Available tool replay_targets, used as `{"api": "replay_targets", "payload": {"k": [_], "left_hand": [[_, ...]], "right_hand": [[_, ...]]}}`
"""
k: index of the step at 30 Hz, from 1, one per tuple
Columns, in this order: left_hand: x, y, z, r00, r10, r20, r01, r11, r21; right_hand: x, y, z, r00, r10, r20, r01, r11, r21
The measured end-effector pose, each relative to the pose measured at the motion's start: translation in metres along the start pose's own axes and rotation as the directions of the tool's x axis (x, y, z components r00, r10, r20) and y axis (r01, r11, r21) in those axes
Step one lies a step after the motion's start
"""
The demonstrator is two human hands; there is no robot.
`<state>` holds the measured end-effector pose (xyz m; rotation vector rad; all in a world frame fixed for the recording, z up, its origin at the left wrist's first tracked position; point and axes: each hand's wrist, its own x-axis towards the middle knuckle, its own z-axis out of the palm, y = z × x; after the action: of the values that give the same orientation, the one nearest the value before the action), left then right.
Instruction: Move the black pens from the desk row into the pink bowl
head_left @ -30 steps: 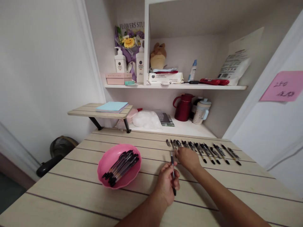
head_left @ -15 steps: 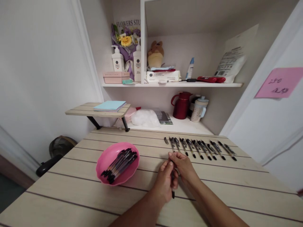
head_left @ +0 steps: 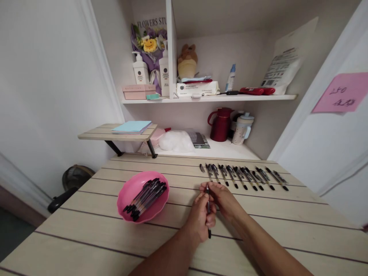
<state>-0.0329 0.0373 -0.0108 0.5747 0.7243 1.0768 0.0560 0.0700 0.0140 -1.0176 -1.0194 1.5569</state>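
My left hand [head_left: 201,220] is closed around the barrel of a black pen [head_left: 208,210], held upright over the wooden table [head_left: 86,237]. My right hand [head_left: 225,199] pinches the pen's upper end, just under its cap. Beyond the hands, several black pens [head_left: 244,177] lie side by side in a row. To the left sits a pink bowl [head_left: 130,189] with several more pens inside.
A low wooden riser [head_left: 120,135] with blue notebooks stands at the table's back left. Behind are shelves with a red jug [head_left: 220,124], a cup, bottles, a plush toy and a flower bouquet. A pink note [head_left: 342,94] sticks to the right wall.
My right hand drew back from the row of pens and came to the top of the pen in my left hand. The view shifted slightly.
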Motion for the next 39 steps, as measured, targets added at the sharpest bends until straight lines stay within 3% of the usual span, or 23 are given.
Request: {"api": "replay_targets", "payload": {"k": [12,17,25,32,36,39], "left_hand": [[-0.001,0.000,0.001,1.000,-0.016,-0.002,0.016,1.000,-0.022],[-0.001,0.001,0.001,0.999,-0.033,0.000,0.033,0.999,-0.011],[0.000,0.000,0.000,1.000,-0.003,-0.002,0.003,1.000,-0.013],[-0.002,0.000,0.001,0.999,-0.039,0.016,0.039,0.999,0.012],[-0.002,-0.001,0.001,0.999,-0.036,0.031,0.035,0.999,0.033],[-0.003,0.000,0.001,0.999,-0.030,0.038,0.028,0.999,0.042]], "right_hand": [[-0.002,0.000,-0.001,0.998,0.069,0.005,-0.069,0.998,-0.002],[-0.003,-0.003,0.002,1.000,0.012,-0.003,-0.012,0.999,0.033],[-0.002,0.000,0.000,0.999,0.045,0.017,-0.046,0.998,0.034],[0.004,-0.002,-0.002,0.995,-0.014,-0.094,0.038,0.966,0.255],[0.011,-0.001,-0.010,0.994,-0.025,-0.105,0.056,0.952,0.302],[0.020,0.000,-0.024,0.980,-0.083,-0.181,0.132,0.952,0.278]]}}
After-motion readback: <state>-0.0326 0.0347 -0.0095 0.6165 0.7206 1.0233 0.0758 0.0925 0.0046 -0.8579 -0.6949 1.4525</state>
